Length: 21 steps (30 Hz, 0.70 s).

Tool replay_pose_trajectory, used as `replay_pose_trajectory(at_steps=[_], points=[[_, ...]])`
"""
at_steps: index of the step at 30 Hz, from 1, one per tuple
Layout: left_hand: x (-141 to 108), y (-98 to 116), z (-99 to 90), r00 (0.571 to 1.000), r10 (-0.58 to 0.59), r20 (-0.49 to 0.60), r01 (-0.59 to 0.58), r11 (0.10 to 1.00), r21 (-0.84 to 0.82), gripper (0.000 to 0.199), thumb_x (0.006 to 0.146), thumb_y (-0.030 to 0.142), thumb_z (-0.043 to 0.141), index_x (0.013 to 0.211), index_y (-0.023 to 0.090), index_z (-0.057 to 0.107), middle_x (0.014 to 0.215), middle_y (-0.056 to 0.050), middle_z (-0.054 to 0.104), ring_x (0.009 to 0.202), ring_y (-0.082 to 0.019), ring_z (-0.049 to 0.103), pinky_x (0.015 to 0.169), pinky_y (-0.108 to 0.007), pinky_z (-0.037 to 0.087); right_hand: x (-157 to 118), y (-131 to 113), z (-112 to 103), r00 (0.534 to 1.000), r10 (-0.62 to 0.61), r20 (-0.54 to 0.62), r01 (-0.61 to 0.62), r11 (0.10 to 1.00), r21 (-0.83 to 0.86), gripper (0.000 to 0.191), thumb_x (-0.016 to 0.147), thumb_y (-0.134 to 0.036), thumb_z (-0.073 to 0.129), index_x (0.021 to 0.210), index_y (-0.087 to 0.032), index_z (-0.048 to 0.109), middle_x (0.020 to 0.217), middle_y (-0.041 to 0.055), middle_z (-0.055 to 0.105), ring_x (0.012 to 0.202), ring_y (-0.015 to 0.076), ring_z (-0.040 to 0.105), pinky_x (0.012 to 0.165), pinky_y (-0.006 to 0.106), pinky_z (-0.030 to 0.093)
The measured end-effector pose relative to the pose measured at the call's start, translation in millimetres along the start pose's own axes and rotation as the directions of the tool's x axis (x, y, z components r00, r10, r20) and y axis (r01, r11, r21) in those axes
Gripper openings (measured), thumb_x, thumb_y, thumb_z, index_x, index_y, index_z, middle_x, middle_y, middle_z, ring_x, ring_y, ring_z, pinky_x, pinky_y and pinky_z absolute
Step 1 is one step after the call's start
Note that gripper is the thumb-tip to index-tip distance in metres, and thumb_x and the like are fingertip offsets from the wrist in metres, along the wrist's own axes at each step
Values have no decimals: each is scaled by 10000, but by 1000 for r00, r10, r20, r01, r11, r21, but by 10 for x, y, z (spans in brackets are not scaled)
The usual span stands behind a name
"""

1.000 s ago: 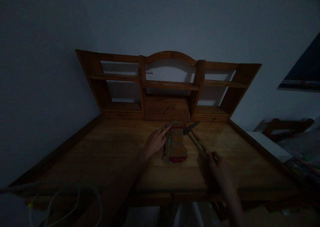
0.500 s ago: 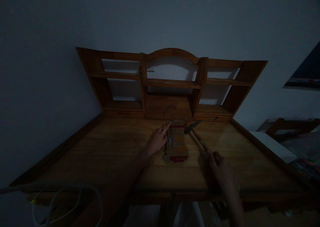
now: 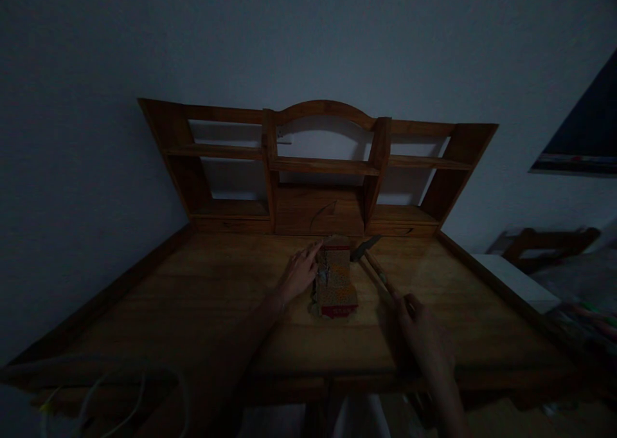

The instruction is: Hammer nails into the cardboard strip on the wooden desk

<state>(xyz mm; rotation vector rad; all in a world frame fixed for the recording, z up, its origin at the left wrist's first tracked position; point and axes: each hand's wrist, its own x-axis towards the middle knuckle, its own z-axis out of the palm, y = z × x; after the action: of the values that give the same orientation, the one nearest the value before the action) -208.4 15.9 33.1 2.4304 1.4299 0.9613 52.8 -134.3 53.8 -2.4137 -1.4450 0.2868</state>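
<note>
A crumpled, torn cardboard box (image 3: 339,277) with a brown speckled face and red ends lies on the wooden desk in front of me. At its left edge rests my left hand (image 3: 301,272), fingers stretched out and touching the cardboard. My right hand (image 3: 420,325) is closed around the lower end of a hammer's wooden handle. The hammer (image 3: 376,266) slants up and to the left, its dark metal head close beside the box's upper right edge. In the dim light I cannot tell whether the head touches the box.
A wooden shelf unit (image 3: 321,164) with several compartments stands along the back of the desk (image 3: 207,290). Pale cable loops (image 3: 137,402) hang at the lower left front. To the right are a white surface (image 3: 513,280) and a wooden chair back (image 3: 554,240).
The whole view has shifted slightly, so the desk and shelf sit a little further left. Both hands, the hammer and the box keep nearly the same places relative to each other.
</note>
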Motion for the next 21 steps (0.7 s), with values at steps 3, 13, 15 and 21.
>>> replay_pose_trajectory(at_steps=[3,13,15,21], points=[[-11,82,-46,993,-22,-119,18,999,-31,457,959,264,309,1409,221,370,1320,-95,492,1217,-194,470,1041,-362,373,-13,-6,-8,1000,-13,-7,13,1000,-3,601,896,-640,139,1101,-270,567,908,118,701,834,315,666,677,386,437],[-81,349,-74,960,261,98,-270,958,96,513,969,453,271,1448,270,298,1550,-33,222,1423,-183,188,1165,-423,155,-36,-26,-4,999,-19,-26,19,1000,-13,600,905,-623,143,1132,-265,567,910,126,703,848,315,667,700,395,444],[-81,307,-38,962,248,115,-259,961,96,524,965,475,267,1450,278,293,1549,-32,223,1422,-184,195,1164,-430,161,-37,-26,3,1000,-17,-22,17,1000,-25,598,906,-620,136,1122,-271,570,902,120,704,837,318,667,692,399,445],[-71,267,-11,963,242,114,-253,964,88,531,959,501,258,1450,302,291,1550,-4,215,1421,-186,200,1170,-422,173,-33,-31,21,999,-5,-50,3,1000,-28,594,909,-615,139,1134,-272,568,889,115,702,837,320,668,713,410,443]])
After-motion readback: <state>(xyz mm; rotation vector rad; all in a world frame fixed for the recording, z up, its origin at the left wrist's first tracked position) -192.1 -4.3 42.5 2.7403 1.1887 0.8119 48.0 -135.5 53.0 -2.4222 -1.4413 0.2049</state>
